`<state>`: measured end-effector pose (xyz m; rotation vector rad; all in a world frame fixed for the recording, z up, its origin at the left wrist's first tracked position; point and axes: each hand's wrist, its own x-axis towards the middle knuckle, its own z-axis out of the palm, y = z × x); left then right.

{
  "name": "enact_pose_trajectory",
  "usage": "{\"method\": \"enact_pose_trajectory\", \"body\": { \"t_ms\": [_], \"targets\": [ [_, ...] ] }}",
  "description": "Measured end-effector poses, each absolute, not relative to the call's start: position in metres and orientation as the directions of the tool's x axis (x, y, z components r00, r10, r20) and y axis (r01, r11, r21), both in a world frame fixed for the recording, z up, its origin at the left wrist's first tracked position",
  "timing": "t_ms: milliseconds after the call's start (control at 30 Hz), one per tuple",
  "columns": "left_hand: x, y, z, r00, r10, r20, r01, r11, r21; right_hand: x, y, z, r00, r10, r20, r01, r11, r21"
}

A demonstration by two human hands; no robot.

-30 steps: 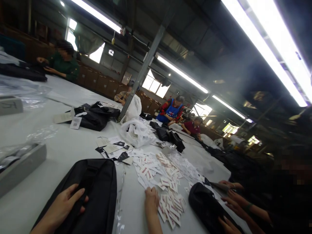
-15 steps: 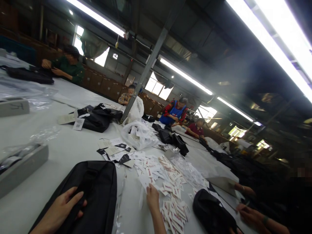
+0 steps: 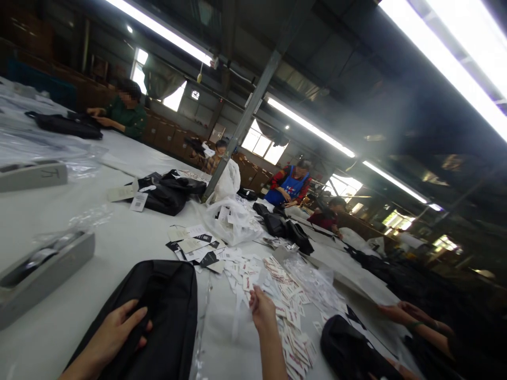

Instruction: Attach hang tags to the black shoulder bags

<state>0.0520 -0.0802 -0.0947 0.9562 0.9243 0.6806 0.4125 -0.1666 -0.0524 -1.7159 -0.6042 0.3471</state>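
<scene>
My left hand point(image 3: 113, 335) lies flat on a black bag point(image 3: 166, 306) at the near edge of the white table point(image 3: 119, 237), fingers stretched over the fabric. My right hand point(image 3: 261, 309) reaches into a heap of small white and red paper tags point(image 3: 285, 295). Its fingers are curled in a pinch on one white tag, and a pale strip trails on the table just left of it. Larger white and black cards point(image 3: 194, 245) lie beyond the heap.
A grey tray point(image 3: 47, 269) stands at the left. A second black bag point(image 3: 348, 351) lies at the right, near a co-worker's hands point(image 3: 412, 314). A white plastic bag point(image 3: 232, 219), more black bags point(image 3: 166, 190) and a steel post point(image 3: 253, 105) stand farther back. Other people work along the far edge.
My right hand has moved forward from the near end of the tags into the heap and closed on a tag. The view has swung right. My left hand stays on the bag.
</scene>
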Motion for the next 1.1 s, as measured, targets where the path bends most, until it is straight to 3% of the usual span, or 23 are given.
{"method": "enact_pose_trajectory", "body": {
  "t_ms": [233, 333, 500, 633, 833, 1100],
  "targets": [
    [0.05, -0.082, -0.092, 0.454, 0.835, -0.31, -0.141, 0.411, 0.901, 0.382, -0.155, -0.041, 0.851, 0.516, 0.098, 0.046, 0.112, -0.993],
    [0.048, -0.082, -0.09, 0.449, 0.843, -0.297, -0.147, 0.397, 0.906, 0.378, -0.158, -0.02, 0.83, 0.553, 0.075, -0.005, 0.141, -0.99],
    [0.045, -0.081, -0.087, 0.481, 0.83, -0.283, -0.164, 0.402, 0.901, 0.338, -0.168, 0.005, 0.654, 0.755, -0.05, -0.104, 0.024, -0.994],
    [0.045, -0.078, -0.081, 0.526, 0.798, -0.295, -0.216, 0.46, 0.861, 0.254, -0.171, -0.018, 0.428, 0.891, -0.153, -0.109, -0.117, -0.987],
    [0.02, -0.063, -0.048, 0.538, 0.778, -0.326, -0.25, 0.517, 0.819, 0.179, -0.173, -0.059, 0.411, 0.89, -0.197, 0.014, -0.223, -0.975],
    [-0.002, -0.049, -0.02, 0.568, 0.758, -0.319, -0.273, 0.54, 0.796, 0.161, -0.148, -0.041, 0.255, 0.941, -0.222, 0.096, -0.253, -0.963]
  ]
}}
